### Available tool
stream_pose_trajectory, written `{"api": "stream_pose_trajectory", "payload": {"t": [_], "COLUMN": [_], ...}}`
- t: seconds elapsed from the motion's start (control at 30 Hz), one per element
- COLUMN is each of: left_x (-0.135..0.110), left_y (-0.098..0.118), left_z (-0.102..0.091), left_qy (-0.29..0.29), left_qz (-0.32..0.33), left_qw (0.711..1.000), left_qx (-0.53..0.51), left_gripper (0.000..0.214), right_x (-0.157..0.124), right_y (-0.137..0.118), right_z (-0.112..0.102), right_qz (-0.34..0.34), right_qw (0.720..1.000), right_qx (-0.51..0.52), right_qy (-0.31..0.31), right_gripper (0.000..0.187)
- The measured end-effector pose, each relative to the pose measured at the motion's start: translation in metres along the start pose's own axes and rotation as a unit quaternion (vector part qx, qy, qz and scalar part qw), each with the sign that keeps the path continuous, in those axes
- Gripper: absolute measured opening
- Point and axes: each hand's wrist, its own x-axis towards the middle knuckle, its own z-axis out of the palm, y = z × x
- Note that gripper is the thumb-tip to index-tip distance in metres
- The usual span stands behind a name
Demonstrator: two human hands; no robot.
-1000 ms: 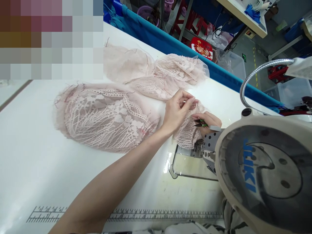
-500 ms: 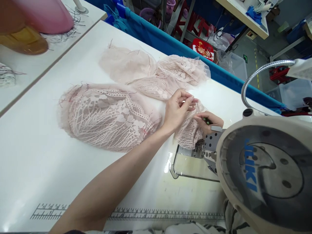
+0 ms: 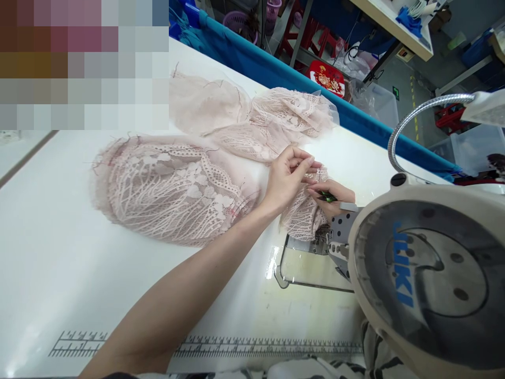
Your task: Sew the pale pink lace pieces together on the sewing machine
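Pale pink lace fabric [image 3: 173, 189] lies spread across the white table [image 3: 59, 263]. My left hand [image 3: 286, 179] pinches a small lace piece [image 3: 302, 216] near the sewing machine's needle area, fingers closed on its edge. My right hand [image 3: 333, 197] sits just right of it, partly hidden behind the machine head, and grips small green-handled thread snips [image 3: 326, 197] with the blades pointing left toward the lace. More lace pieces [image 3: 276, 118] lie farther back on the table.
A cream JUKI sewing machine head [image 3: 426, 273] fills the lower right, with its needle plate [image 3: 311, 268] in front. A gooseneck lamp [image 3: 418, 118] arches above. A printed ruler [image 3: 205, 347] runs along the table's near edge. A blue rail [image 3: 276, 68] borders the far side.
The snips have closed and shifted a little in my right hand. My left hand keeps its pinch on the lace piece. The camera view shifted slightly.
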Motion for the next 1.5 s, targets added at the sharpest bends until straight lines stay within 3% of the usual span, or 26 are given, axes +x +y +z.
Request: {"api": "stream_pose_trajectory", "payload": {"t": [0.17,0.37,0.6,0.7,0.87,1.5], "left_x": [0.002,0.002,0.001,0.001,0.002,0.000], "left_y": [-0.003,-0.004,-0.003,-0.003,-0.003,-0.002], "left_z": [0.000,-0.001,-0.001,-0.001,-0.002,-0.001], "left_qy": [0.008,0.015,0.018,0.020,0.029,0.017], "left_qz": [0.005,0.015,0.017,0.016,0.015,0.019], "left_qw": [1.000,1.000,1.000,1.000,0.999,1.000], "left_qx": [-0.004,-0.001,-0.002,0.001,0.005,0.000], "left_gripper": [0.008,0.007,0.007,0.007,0.007,0.007], "right_x": [-0.005,-0.007,-0.010,-0.010,-0.012,-0.012], "right_y": [-0.017,-0.029,-0.015,-0.005,0.001,-0.004], "right_z": [0.006,0.011,0.004,-0.002,-0.008,-0.008], "right_qz": [0.038,0.116,0.073,0.033,-0.007,0.017], "right_qw": [0.997,0.988,0.980,0.968,0.962,0.965], "right_qx": [-0.006,-0.001,-0.110,-0.209,-0.250,-0.240], "right_qy": [0.065,0.099,0.152,0.135,0.111,0.100], "right_gripper": [0.011,0.028,0.041,0.043,0.053,0.047]}}
